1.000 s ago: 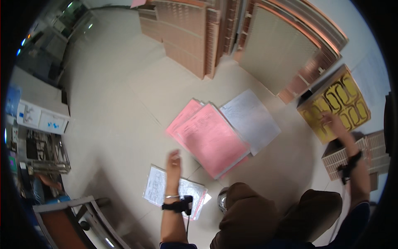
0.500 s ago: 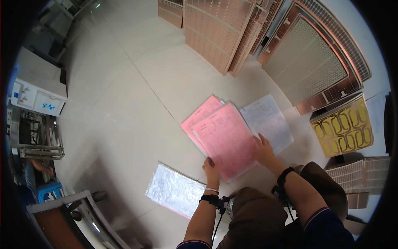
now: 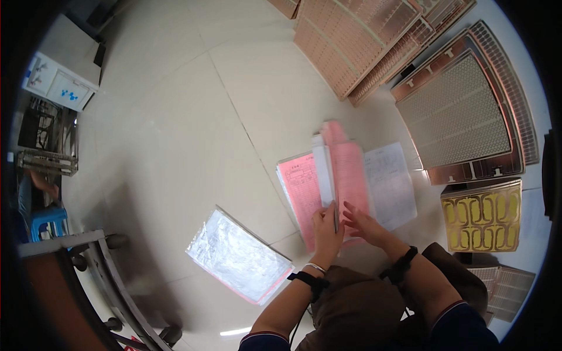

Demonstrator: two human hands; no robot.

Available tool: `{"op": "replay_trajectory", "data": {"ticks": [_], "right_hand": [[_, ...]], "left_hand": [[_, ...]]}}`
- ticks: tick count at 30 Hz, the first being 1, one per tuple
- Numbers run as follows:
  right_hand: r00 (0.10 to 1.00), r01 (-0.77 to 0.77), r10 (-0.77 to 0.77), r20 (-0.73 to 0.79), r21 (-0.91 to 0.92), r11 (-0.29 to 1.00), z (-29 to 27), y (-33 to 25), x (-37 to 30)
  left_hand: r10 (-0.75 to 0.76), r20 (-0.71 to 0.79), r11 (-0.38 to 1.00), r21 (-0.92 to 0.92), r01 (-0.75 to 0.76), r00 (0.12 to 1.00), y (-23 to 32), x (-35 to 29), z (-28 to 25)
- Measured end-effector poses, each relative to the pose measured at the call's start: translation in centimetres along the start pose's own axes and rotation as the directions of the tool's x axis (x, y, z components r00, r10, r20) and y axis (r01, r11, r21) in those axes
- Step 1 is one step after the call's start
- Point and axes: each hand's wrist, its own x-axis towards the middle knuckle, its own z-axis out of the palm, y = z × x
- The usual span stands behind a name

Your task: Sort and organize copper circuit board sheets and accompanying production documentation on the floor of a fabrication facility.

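Note:
A stack of pink forms (image 3: pixel 304 193) lies on the pale tiled floor in front of my knees, with white printed sheets (image 3: pixel 391 184) beside it on the right. My left hand (image 3: pixel 325 225) pinches the lower edge of a few sheets (image 3: pixel 336 169) that stand lifted and blurred above the stack. My right hand (image 3: pixel 363 222) rests fingers spread on the pink page next to them. Both wrists wear black bands.
A clear plastic sleeve of papers (image 3: pixel 237 257) lies on the floor to the left. Copper-coloured perforated panels (image 3: pixel 462 117) and a yellow patterned panel (image 3: pixel 483 213) lie at right and top. A wheeled metal cart (image 3: pixel 88 263) and shelving (image 3: pixel 44 146) stand at left.
Both hands have come onto the pink stack, and sheets are now lifted and turning. The view has shifted, so the stack sits more to the centre right.

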Motion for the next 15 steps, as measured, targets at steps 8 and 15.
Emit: {"op": "replay_trajectory", "data": {"ticks": [8,15], "right_hand": [[0.92,0.068,-0.119,-0.373,-0.148,0.987,-2.6,2.4,4.2],[0.891,0.247,-0.301,-0.34,-0.194,0.949,-3.5,3.5,3.0]], "left_hand": [[0.02,0.247,0.89,-0.446,0.095,0.969,-1.2,-1.4,3.3],[-0.358,-0.27,0.925,-0.231,0.301,0.894,-9.4,-0.2,1.5]]}}
